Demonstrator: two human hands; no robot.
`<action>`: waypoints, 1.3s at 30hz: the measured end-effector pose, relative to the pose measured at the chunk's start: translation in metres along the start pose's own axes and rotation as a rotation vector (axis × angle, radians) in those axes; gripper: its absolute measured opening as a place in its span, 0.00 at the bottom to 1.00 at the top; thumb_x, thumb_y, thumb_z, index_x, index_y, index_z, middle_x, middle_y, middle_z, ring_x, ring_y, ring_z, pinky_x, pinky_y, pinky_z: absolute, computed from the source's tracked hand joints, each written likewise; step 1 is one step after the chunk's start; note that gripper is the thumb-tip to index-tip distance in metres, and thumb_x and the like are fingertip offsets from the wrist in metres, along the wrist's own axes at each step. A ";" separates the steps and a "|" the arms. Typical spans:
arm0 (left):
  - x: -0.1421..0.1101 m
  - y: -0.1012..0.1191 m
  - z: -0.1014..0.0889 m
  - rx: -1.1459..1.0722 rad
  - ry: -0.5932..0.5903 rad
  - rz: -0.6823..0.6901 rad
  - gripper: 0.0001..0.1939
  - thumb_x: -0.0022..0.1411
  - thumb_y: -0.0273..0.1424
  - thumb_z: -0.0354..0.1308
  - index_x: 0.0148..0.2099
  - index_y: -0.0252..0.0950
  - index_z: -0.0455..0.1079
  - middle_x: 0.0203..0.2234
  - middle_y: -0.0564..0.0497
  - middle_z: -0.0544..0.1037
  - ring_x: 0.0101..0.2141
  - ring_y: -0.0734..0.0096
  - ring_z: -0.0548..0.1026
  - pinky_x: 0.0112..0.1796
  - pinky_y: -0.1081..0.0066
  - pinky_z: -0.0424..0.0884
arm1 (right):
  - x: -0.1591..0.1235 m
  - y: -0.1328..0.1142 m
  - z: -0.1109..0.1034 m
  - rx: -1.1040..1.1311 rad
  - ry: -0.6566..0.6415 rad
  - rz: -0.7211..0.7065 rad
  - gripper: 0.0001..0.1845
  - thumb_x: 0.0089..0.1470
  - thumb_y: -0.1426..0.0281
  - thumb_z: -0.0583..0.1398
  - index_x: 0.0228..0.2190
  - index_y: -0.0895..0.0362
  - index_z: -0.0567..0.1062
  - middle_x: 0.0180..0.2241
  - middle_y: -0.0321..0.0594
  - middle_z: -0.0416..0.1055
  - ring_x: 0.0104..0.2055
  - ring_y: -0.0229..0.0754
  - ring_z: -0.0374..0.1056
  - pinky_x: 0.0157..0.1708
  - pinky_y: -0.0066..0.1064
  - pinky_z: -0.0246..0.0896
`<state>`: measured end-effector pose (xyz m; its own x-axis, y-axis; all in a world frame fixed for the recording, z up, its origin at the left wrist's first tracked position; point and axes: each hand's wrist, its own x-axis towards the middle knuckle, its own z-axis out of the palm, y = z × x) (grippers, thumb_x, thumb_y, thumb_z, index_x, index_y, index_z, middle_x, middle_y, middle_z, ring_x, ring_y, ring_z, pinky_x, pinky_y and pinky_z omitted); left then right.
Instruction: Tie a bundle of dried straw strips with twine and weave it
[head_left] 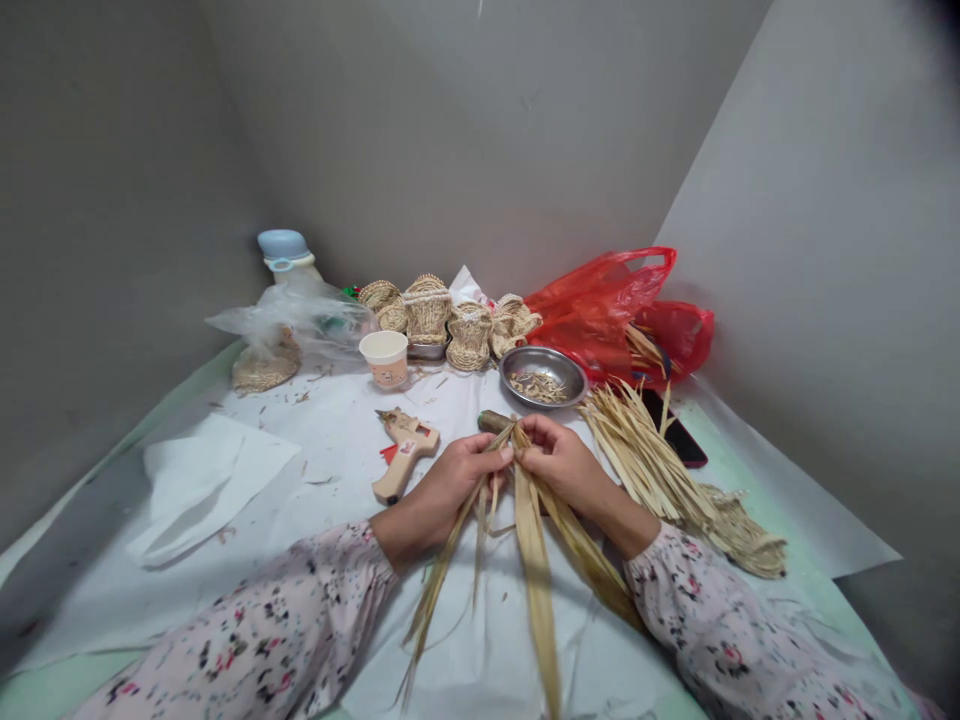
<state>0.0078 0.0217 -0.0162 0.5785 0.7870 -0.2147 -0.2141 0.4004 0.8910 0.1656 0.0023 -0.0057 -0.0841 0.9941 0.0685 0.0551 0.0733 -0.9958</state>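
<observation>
Both my hands meet at the middle of the table, pinching a bunch of dried leaf strips (534,580) where they come together. My left hand (461,480) is closed on the thinner strips, which fan down toward me on the left. Fingers of my right hand (562,462) are closed on the wider strips, hanging down the middle and right. Just beyond my fingertips a short greenish-brown roll (493,421) lies at the top of the bunch; whether it is joined to the strips I cannot tell. A beige glue gun (407,455) lies left of my left hand.
A steel bowl (544,392) with small bits stands ahead, beside a paper cup (385,362). Woven straw pieces (427,312) line the back. Red plastic bags (600,315) sit back right, above loose straw strips (645,450) and a dark phone (675,430). White paper (217,480) lies left.
</observation>
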 end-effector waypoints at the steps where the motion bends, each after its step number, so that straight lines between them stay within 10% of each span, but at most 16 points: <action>1: 0.000 0.000 0.000 -0.007 0.000 0.004 0.12 0.53 0.35 0.64 0.33 0.33 0.66 0.16 0.57 0.67 0.15 0.82 0.61 0.17 0.78 0.52 | 0.000 0.000 0.000 -0.002 -0.002 0.004 0.11 0.42 0.75 0.58 0.33 0.56 0.71 0.31 0.36 0.72 0.32 0.38 0.67 0.34 0.30 0.61; 30: -0.003 0.011 -0.006 -0.106 -0.106 -0.072 0.05 0.49 0.26 0.63 0.30 0.29 0.72 0.18 0.54 0.69 0.17 0.81 0.63 0.20 0.77 0.53 | -0.006 -0.006 0.001 0.089 -0.110 -0.039 0.09 0.51 0.72 0.58 0.36 0.56 0.75 0.35 0.39 0.74 0.37 0.42 0.68 0.39 0.32 0.61; 39: -0.008 0.013 0.000 -0.127 -0.140 -0.108 0.11 0.48 0.30 0.68 0.34 0.29 0.74 0.22 0.52 0.72 0.20 0.80 0.67 0.23 0.77 0.61 | -0.003 -0.001 0.006 0.041 0.030 -0.024 0.07 0.51 0.66 0.60 0.31 0.56 0.74 0.29 0.36 0.71 0.31 0.39 0.65 0.34 0.30 0.60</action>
<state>0.0000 0.0206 -0.0031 0.7052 0.6671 -0.2402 -0.2372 0.5412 0.8067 0.1597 -0.0012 -0.0050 -0.0547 0.9941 0.0936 0.0124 0.0945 -0.9955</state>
